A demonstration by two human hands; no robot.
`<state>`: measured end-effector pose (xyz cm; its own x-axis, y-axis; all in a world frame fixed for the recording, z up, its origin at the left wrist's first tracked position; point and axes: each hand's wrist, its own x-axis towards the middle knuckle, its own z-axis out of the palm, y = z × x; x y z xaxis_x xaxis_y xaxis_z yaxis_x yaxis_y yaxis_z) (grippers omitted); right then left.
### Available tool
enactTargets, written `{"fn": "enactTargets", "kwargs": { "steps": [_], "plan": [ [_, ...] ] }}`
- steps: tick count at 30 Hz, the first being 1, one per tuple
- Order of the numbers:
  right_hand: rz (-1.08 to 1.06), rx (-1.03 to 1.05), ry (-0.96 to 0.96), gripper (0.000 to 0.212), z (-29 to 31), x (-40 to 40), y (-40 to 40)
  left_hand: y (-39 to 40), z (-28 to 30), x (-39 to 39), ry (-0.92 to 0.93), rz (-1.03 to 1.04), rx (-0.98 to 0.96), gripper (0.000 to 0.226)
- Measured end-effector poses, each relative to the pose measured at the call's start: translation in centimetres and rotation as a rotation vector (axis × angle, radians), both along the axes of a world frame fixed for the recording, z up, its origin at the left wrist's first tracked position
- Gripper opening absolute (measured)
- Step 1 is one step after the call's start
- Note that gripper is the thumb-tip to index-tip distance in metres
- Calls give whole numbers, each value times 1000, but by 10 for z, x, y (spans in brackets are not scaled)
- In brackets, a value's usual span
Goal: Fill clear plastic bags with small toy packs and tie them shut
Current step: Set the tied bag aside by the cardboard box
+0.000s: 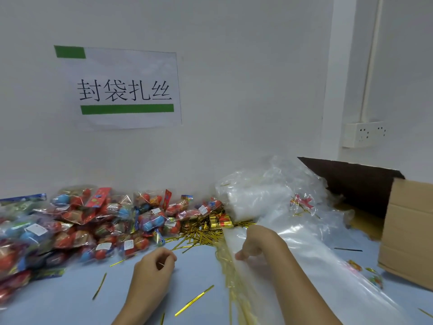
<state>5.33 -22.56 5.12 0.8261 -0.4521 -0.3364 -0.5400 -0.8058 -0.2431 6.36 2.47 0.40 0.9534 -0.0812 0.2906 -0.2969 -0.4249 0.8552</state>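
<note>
Right hand (254, 245) on clear bag (304, 254) (left hand (153, 266) curled).

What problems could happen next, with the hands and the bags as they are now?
1. The left hand seems to pinch one thin gold twist tie; being so thin, it may slip out.
2. The right hand rests on the slippery clear plastic bags, which could slide on the light blue table.
3. Loose gold ties scattered near the forearms may be swept away.
</note>
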Motion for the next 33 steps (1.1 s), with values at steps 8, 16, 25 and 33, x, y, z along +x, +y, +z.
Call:
{"fn": "enactTargets", "kwargs": {
  "steps": [8,16,25,33],
  "plan": [
    [-32,11,-349,17,0,3,4,2,5,-5,27,-13,7,27],
    [56,162,-635,13,18,-1,21,4,12,1,67,-25,-119,26],
    [518,319,-830,23,45,-4,82,14,71,3,439,-42,-599,57],
    [748,150,-726,8,45,-9,114,41,74,6,598,-137,-436,34]
  ]
}}
